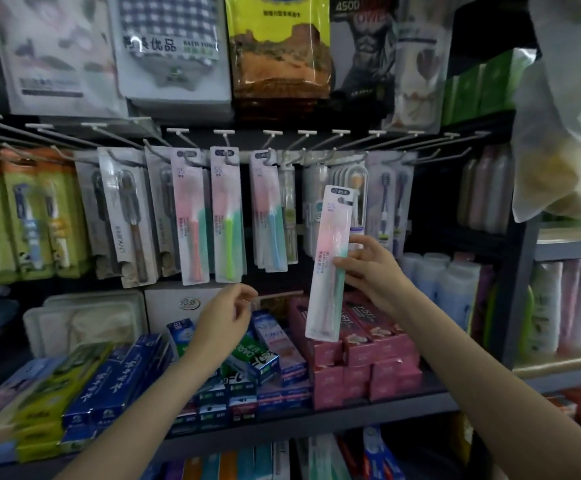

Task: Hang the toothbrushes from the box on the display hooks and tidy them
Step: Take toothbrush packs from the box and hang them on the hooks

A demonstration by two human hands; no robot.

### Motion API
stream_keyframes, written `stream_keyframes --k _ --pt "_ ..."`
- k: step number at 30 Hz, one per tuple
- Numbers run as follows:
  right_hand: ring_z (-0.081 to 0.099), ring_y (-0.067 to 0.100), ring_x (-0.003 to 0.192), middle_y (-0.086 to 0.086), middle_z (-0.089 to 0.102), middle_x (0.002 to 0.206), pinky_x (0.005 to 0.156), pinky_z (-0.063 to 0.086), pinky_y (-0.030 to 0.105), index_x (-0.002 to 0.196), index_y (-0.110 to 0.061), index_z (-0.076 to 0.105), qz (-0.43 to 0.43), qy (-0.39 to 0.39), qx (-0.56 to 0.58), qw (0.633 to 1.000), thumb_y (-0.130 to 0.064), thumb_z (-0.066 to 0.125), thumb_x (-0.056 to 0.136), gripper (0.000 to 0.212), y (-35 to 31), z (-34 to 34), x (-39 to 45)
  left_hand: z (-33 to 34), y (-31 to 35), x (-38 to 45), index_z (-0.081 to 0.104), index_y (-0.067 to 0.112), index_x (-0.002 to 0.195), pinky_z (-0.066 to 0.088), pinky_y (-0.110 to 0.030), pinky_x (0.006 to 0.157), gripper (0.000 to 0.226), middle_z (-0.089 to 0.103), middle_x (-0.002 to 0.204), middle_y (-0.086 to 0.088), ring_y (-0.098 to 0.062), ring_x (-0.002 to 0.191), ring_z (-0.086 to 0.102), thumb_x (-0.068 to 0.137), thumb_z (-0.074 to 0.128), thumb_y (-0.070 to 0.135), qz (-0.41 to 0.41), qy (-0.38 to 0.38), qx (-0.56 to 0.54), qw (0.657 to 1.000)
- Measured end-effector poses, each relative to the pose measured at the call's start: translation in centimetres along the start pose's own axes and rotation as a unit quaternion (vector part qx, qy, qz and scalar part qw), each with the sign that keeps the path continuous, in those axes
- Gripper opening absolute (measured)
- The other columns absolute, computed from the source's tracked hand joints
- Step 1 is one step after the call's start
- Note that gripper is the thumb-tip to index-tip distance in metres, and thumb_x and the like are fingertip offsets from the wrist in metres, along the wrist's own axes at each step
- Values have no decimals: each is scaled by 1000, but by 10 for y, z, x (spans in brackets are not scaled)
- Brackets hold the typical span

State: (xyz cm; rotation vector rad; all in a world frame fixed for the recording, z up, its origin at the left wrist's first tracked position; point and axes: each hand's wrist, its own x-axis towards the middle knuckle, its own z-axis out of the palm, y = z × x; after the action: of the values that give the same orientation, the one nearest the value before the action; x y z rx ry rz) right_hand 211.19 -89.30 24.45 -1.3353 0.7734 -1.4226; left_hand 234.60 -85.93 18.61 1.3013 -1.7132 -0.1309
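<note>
— While the right hand [368, 268] sits right of centre in the frame, what has it got?
— A packaged toothbrush [329, 263], pinched at mid-length between thumb and fingers. The pack stands nearly upright, top leaning a little right, its upper end just below the row of display hooks [284, 157] across the middle of the frame.
— Is it on a hook?
— No, it hangs free in front of other packs.
— And the left hand [225, 313]?
— Lower centre, fingers loosely curled, holding nothing, over the toothpaste boxes [265, 358] on the shelf.
— What already hangs there?
— Three matching packs left of centre: one with a pink brush [192, 216], one green [226, 216], one blue [270, 213]. Darker brush packs [126, 216] hang further left.
— Anything above?
— Bagged towels [171, 46] along the upper edge, and a plastic bag [566, 116] at upper right.
</note>
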Motion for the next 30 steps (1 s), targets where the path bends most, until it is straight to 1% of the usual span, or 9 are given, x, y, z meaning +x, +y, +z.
stream_keyframes --k 4,7,9,11,15,19,23,26,30 --pt "67 20 85 4 59 80 71 58 27 108 -7 55 -6 -44 -25 999 6 64 81 32 0 -16 8 12 -6 -4 59 15 104 36 -4 68 23 58 97 7 3 82 51 89 51 1 7 -10 33 999" --pt "62 19 81 7 58 89 64 53 27 96 -13 56 19 -5 -85 996 7 63 81 26 9 -31 14 19 -11 -7 58 15 110 35 -9 71 26 54 100 4 -1 86 50 88 52 2 -8 -16 58 998" --pt "59 20 79 8 58 92 65 50 30 90 -14 54 39 39 -79 995 7 62 82 25 17 -48 18 23 -12 -7 57 15 111 36 -13 73 27 53 102 1 -5 89 51 88 52 2 -15 -15 73 997" --pt "59 21 79 7 59 91 66 49 31 87 -14 53 45 55 -61 996 7 61 82 23 24 -64 19 28 -11 -5 57 14 109 35 -13 72 26 51 101 1 -6 89 50 88 52 1 -20 -12 82 996" --pt "65 21 83 9 64 91 69 52 30 86 -12 55 33 6 -36 999 5 62 83 19 27 -76 21 37 -10 0 57 15 107 35 -13 75 26 47 98 4 -6 89 49 87 51 0 -33 -14 84 996" --pt "66 22 88 12 62 99 75 57 30 92 -12 55 23 -47 -46 998 1 66 80 20 24 -61 30 38 -14 -2 57 14 109 43 -22 87 26 49 104 4 -11 99 53 87 52 1 -32 -21 94 995" --pt "63 26 95 12 63 107 87 53 38 95 -14 53 9 -11 -44 999 0 64 83 21 27 -41 38 28 -20 -3 56 15 112 44 -24 88 28 51 110 2 -12 102 53 88 51 2 -42 -13 111 993" --pt "61 23 90 12 62 106 81 49 35 96 -13 52 11 -7 -60 998 2 58 87 18 27 -25 43 15 -29 -5 57 14 112 43 -24 91 29 52 113 1 -13 106 52 87 52 0 -47 2 116 992" --pt "57 26 97 14 59 115 75 44 32 99 -17 54 6 -81 -147 986 -1 58 88 20 27 14 49 -6 -47 -17 57 14 113 42 -32 98 31 52 117 1 -14 115 49 87 53 0 -60 16 124 990"
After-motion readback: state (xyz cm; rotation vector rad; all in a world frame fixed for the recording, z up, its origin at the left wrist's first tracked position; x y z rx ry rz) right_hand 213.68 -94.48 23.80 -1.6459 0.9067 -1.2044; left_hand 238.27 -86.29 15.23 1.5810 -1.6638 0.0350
